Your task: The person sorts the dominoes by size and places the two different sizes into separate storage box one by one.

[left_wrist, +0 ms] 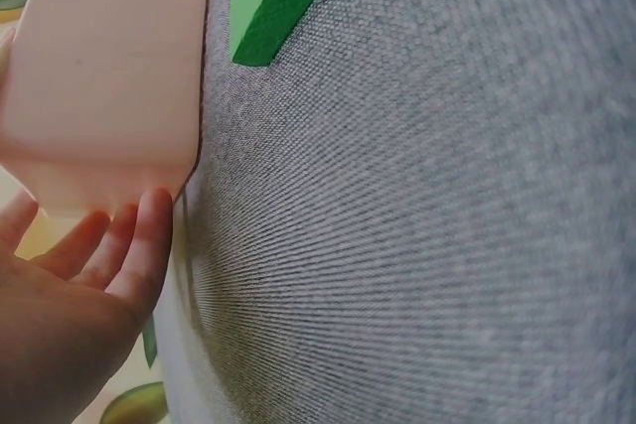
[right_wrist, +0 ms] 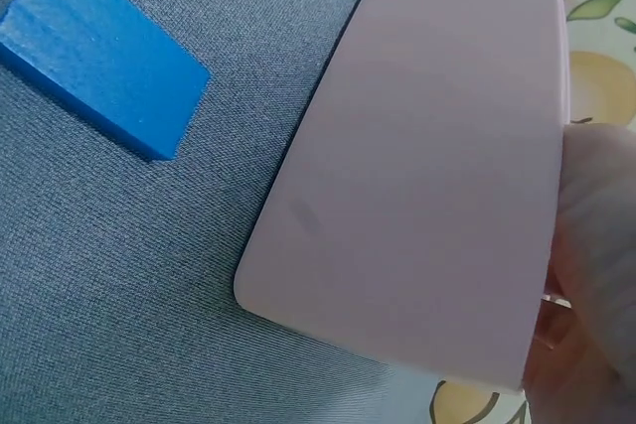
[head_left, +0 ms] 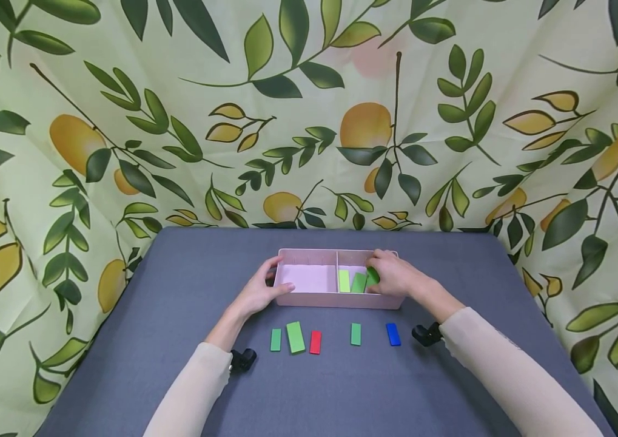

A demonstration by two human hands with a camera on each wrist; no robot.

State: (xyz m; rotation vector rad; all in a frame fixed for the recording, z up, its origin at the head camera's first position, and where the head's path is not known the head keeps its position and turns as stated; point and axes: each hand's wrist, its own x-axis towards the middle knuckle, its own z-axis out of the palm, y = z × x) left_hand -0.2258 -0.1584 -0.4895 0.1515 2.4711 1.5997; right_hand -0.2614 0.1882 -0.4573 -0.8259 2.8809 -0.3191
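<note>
A shallow pink box [head_left: 311,300] with a divider stands on the table, its left compartment bare. My left hand [head_left: 256,291] holds the box's left end, thumb at the front rim; the left wrist view shows its fingertips against the end wall. Over the right compartment, my right hand [head_left: 393,273] pinches a dark green block [head_left: 372,277], partly hidden by the fingers. Beside that block, a light green block [head_left: 344,281] and a mid-green block [head_left: 359,283] lean inside the same compartment. The right wrist view shows mostly the outer wall of the box [right_wrist: 417,166].
In front of the box lie a small green block [head_left: 276,340], a larger light green block [head_left: 295,337], a red block [head_left: 315,342], another green block [head_left: 355,334] and a blue block [head_left: 393,334]. A leaf-patterned cloth [head_left: 309,182] hangs behind the grey table [head_left: 210,261].
</note>
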